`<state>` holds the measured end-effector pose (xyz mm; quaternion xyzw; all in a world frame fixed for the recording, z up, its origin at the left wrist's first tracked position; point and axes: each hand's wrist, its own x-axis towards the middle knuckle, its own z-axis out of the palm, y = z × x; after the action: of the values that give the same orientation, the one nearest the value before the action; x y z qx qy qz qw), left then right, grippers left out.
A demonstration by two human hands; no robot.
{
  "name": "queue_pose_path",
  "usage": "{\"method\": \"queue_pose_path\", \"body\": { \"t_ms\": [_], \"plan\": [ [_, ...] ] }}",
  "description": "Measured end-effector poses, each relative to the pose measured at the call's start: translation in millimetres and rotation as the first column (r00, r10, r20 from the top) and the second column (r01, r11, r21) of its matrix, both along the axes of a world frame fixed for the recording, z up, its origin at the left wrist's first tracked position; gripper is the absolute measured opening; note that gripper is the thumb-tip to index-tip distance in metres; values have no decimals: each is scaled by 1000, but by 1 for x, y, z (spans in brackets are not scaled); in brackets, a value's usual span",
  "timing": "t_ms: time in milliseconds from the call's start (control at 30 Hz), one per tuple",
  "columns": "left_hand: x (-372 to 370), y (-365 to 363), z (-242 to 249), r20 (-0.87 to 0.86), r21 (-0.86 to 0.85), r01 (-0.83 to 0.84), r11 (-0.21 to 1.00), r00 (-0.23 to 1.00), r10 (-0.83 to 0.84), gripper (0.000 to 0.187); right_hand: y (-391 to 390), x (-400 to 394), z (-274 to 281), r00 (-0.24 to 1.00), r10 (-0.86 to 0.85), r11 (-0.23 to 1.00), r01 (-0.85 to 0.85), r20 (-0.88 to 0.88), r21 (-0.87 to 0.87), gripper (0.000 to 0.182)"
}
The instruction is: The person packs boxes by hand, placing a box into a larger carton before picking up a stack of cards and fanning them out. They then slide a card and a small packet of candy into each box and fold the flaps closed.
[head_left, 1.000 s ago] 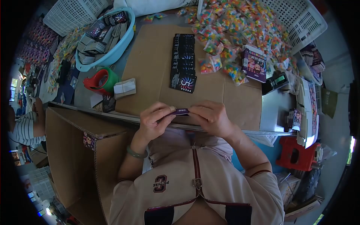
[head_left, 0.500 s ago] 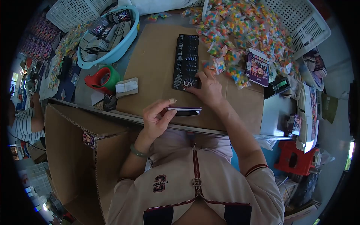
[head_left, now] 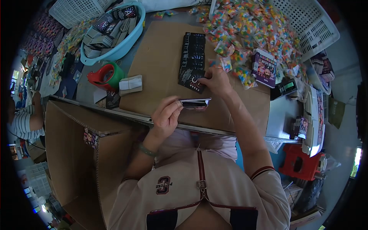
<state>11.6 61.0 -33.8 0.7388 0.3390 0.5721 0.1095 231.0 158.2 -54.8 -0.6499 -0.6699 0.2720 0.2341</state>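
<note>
My left hand (head_left: 165,116) is closed around a small printed box (head_left: 196,104), its open end toward me, just above the table's front edge. Overlapping black cards (head_left: 193,50) form a column on the flat cardboard sheet (head_left: 153,50). At the near end of that column, my right hand (head_left: 218,81) pinches a black card (head_left: 194,82) between thumb and fingers; whether it has more than one card is hidden. Beyond my right hand lie candy packets (head_left: 243,76) with coloured pieces inside. A purple printed box (head_left: 264,68) rests beside them.
A blue basin (head_left: 132,42) of card stacks stands at the back left. Nearer are a tape roll (head_left: 111,76) and a pale card stack (head_left: 131,84). An open carton (head_left: 73,153) is at my left. White baskets (head_left: 306,27) stand behind. Another person (head_left: 27,120) sits far left.
My left hand has lifted the small box slightly and turned it so its printed side shows. The nearest black card is now angled out from the column under my right hand.
</note>
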Motion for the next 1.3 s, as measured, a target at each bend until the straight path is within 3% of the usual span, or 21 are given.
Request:
{"method": "queue_pose_path", "body": {
  "t_ms": [100,200,300,367,400,433,467,500,567,600,667,700,733,767,800,867,1000,1100,1167,1300],
  "plan": [
    [-3,-1,3,-25,-61,52,997,998,-54,18,2,4,-2,999,49,999,-48,25,-20,32],
    [-4,0,3,-71,-26,56,998,996,-58,17,-4,3,1,996,63,988,-70,57,135,31],
    [0,-4,-4,45,-34,19,999,999,-17,18,-19,2,8,993,93,971,-108,78,213,23],
    [3,-9,-8,211,-165,20,986,977,16,17,-31,2,13,933,22,990,31,-358,141,12],
    [4,-9,-7,212,-170,16,985,977,21,17,-36,4,11,934,24,990,26,-357,136,12],
    [5,-8,-6,182,-139,2,990,983,24,17,-41,8,10,755,-38,989,122,-655,84,8],
    [5,-6,-4,152,-105,-11,994,988,27,16,-45,12,10,482,-94,981,195,-871,2,6],
    [5,-4,-3,153,-107,-16,994,988,33,16,-51,14,16,483,-94,982,190,-871,-1,6],
    [5,-3,-1,62,-32,-45,998,997,47,20,-67,19,44,290,-9,968,241,-957,64,7],
    [4,-3,0,62,-35,-47,998,997,49,20,-77,20,56,291,-11,969,239,-957,61,7],
    [2,-5,0,-70,-77,-29,997,997,24,23,-93,21,78,540,79,967,162,-838,196,12],
    [3,-5,2,-69,-79,-30,996,997,24,23,-94,20,87,541,78,968,162,-837,194,12],
    [4,-5,4,-119,-125,-51,991,992,36,25,-95,19,95,737,235,926,28,-634,376,14],
    [5,-5,7,-169,-167,-74,983,985,46,28,-95,17,103,858,364,849,-146,-363,508,17],
    [6,-5,11,-168,-168,-76,983,985,48,28,-97,14,109,857,365,849,-147,-363,508,17],
    [7,-6,20,-232,-255,-107,961,972,46,27,-101,7,119,926,367,736,-234,-85,635,19],
    [1,-4,18,-165,-320,-55,946,986,2,24,-109,3,131,939,329,692,-165,-103,703,21],
    [2,-6,17,-124,-355,-15,935,992,-31,22,-110,4,131,922,382,719,-253,-65,647,21],
    [3,-6,17,-111,-355,-33,934,994,-7,21,-108,0,126,916,395,667,-344,79,661,22],
    [1,-7,16,-72,-385,-19,923,997,-10,20,-106,-10,126,899,422,645,-390,120,657,25]
  ]
}}
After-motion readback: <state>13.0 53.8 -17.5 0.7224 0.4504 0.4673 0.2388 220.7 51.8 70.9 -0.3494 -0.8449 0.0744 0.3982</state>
